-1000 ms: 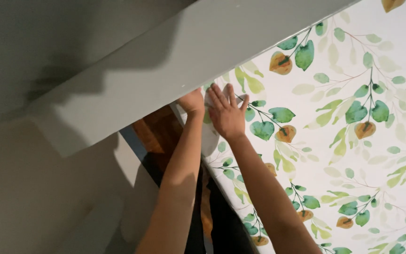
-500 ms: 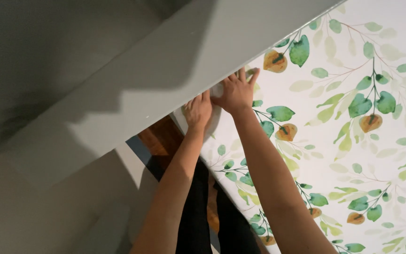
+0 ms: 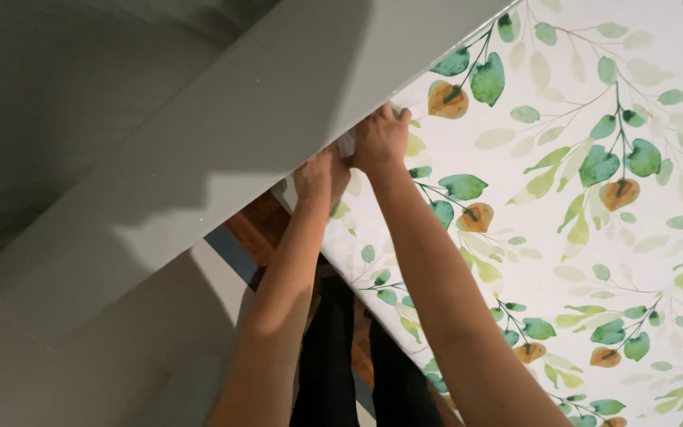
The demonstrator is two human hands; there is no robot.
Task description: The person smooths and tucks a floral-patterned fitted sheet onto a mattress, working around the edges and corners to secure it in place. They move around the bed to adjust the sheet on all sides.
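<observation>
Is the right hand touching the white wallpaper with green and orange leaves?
Touching. The head view shows the right hand pressed flat on the white leaf-patterned wallpaper at its top edge.

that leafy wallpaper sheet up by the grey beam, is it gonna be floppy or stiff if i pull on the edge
Probably floppy: the leaf-print wallpaper looks like a thin sheet lying flat on the wall. Its top edge, where the left hand and right hand press beside the grey beam, looks slightly lifted, so it may curl or crease. Likely light.

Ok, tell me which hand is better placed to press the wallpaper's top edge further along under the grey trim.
Probably the right hand. It lies flat on the wallpaper right at the trim, with the papered side open beside it. The left hand sits lower, at the sheet's loose corner.
</observation>
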